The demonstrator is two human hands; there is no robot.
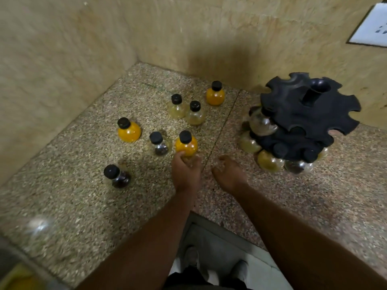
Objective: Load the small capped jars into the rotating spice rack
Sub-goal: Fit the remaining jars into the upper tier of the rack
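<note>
Left hand [187,172] reaches forward, its grip narrow around the base of an orange jar [186,145] that stands at 12 o'clock from the knuckles; we see the fingertips touching its lower curve, and the jar looks to be resting on the surface. Right hand [229,172] lies just beside the left, fingers curled loosely, holding nothing.

Other loose jars, left to right: a dark jar [117,176] at 9 o'clock of the left hand, a second orange jar [128,130] at 10 o'clock, a small clear jar [159,143] touching nothing, two pale jars [186,110] close together at 12 o'clock, a third orange jar [215,94] beyond them.

The black spice rack [304,118] stands at 2 o'clock of the right hand, several jars hanging in its lower notches, upper notches open. Their contents are hard to make out; motion blur softens the frame.

Speckled stone surface [83,195], beige tiled walls [62,49] meeting in a corner, white wall socket [371,27] cut off at 1 o'clock.
</note>
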